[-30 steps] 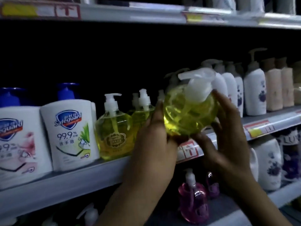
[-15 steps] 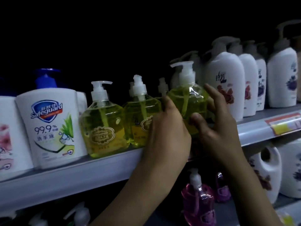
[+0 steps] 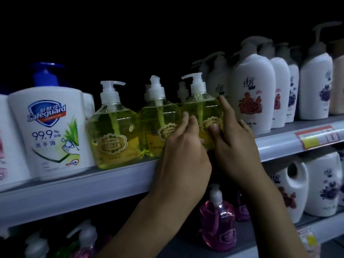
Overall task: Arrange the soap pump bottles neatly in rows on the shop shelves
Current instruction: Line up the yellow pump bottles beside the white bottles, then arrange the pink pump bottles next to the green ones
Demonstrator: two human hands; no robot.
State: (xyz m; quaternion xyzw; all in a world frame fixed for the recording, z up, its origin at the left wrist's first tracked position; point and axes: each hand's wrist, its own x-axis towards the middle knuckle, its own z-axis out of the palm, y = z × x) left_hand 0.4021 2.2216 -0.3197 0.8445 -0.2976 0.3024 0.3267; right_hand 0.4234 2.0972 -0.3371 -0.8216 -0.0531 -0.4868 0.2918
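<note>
I see both hands up on one yellow bottle [image 3: 202, 108], which stands upright at the front edge of the shelf [image 3: 93, 187]. My left hand [image 3: 183, 151] has its fingers curled against the bottle's left front, the tips lying right at the seam where it meets the next bottle [image 3: 158, 125]. My right hand [image 3: 236, 146] holds the other side: the thumb presses flat on the gold label, the forefinger runs straight up along the right wall almost to the shoulder, and the other fingers are hidden behind the bottle, so I cannot tell how far round they reach. Between the two hands the bottle looks clasped rather than merely touched. Its white pump [image 3: 196, 81] rises above my fingers with the spout pointing left. Left of my left hand the next bottle touches the one I hold, and beyond it an end bottle [image 3: 113, 131] closes up the yellow row, its spout pointing right. Farther left stands a white Safeguard bottle [image 3: 50, 127] with a blue pump. Just right of my right hand tall white bottles [image 3: 253, 86] stand in files running back into the dark. Below my wrists, on the lower shelf, sits a pink bottle [image 3: 217, 226], and a white jug [image 3: 292, 183] stands to its right.
</note>
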